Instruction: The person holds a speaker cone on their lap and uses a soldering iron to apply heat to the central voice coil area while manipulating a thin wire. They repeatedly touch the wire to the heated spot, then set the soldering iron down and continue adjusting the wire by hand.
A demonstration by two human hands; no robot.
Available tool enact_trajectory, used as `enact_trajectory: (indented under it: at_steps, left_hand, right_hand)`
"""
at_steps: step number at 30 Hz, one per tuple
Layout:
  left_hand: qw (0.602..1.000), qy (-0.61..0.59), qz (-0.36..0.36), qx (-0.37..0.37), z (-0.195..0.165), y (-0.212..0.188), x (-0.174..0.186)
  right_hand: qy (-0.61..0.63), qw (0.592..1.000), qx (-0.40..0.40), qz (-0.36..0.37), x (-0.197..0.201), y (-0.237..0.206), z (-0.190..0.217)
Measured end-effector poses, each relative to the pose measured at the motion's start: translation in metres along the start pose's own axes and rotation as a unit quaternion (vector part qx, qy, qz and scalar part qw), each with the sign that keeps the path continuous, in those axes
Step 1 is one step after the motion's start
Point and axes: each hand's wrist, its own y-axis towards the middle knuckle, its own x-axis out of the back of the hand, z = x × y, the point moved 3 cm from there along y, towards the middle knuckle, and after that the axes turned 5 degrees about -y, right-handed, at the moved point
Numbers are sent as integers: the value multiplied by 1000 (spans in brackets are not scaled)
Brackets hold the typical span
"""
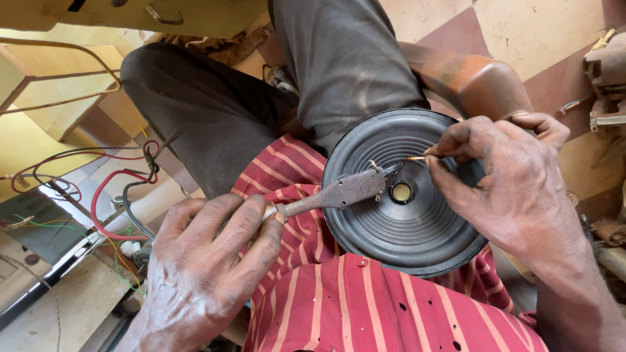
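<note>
Left hand (202,274): near left, clenched round the handle of a soldering iron (339,192), whose tip reaches the middle of the speaker cone.
Right hand (515,182): right, pinching a thin wire (417,158) between thumb and fingers, its end just beside the iron tip.
Speaker cone (391,228): black, resting on the lap against the red striped shirt (339,300).
Progress: iron and wire meet at the cone's centre (402,191); the joint looks under way, not finished.
Far left: loose red and black wires (104,195) lie apart.

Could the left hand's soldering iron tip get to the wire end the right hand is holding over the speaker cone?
Probably yes: the soldering iron in the left hand already points at the wire pinched by the right hand, with only bare speaker cone between.
</note>
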Motion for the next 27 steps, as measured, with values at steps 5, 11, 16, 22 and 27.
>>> enact_trajectory:
  at_steps: [5, 11, 16, 22, 27]
  left_hand:
    - [1000, -2, -10, 4, 1, 0, 3]
    - [999, 3, -34, 30, 6, -3, 10]
    - [999, -3, -22, 25, 4, -3, 7]
    - [1000, -8, -17, 19, 2, -2, 2]
    - [1000, -9, -10, 16, 1, -2, 2]
  right_hand:
    - [9, 1000, 2, -9, 0, -1, 1]
    - [6, 1000, -5, -14, 0, -2, -1]
    - [4, 1000, -2, -18, -2, -3, -1]
    - [1, 1000, 3, -23, -2, -4, -2]
    - [2, 1000, 5, -20, -2, -3, -2]
